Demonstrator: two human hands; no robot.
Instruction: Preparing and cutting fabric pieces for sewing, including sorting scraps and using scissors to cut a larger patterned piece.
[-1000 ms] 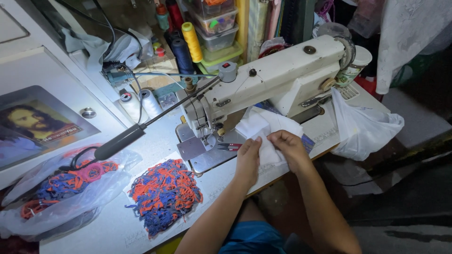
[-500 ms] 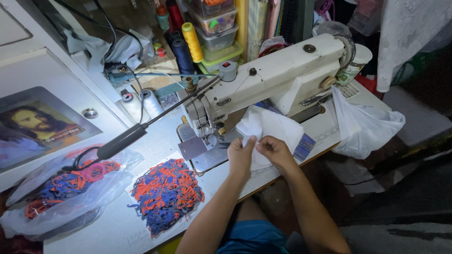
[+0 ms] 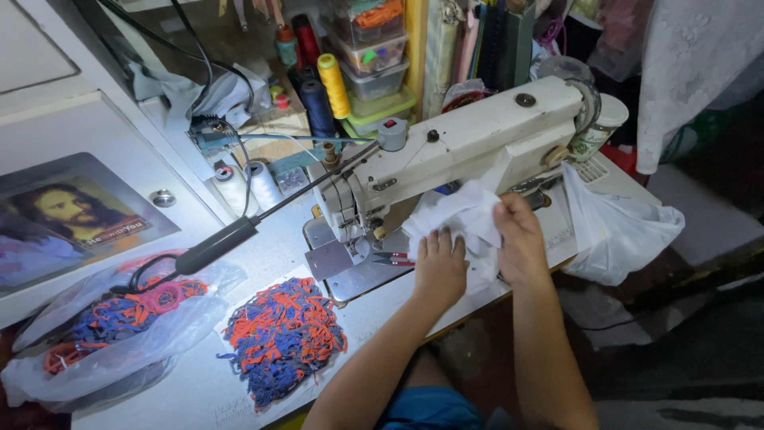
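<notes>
A soft, crumpled white cloth (image 3: 461, 219) lies on the bed of the cream metal sewing machine (image 3: 469, 147), just right of the needle. The left hand (image 3: 440, 267) presses flat on it, fingers together and extended. The right hand (image 3: 521, 239) pinches a fold, fingers closed on the fabric. Beside them sits a tangled red-and-blue lace pile (image 3: 282, 338) and a glossy white plastic bag (image 3: 617, 231).

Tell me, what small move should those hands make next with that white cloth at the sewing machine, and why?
Probably slide the white cloth leftward toward the needle area. The left hand lies flat on it, the right hand pinches up its bunched edge, and most of it sits to the right of the presser foot on the sewing machine.
</notes>
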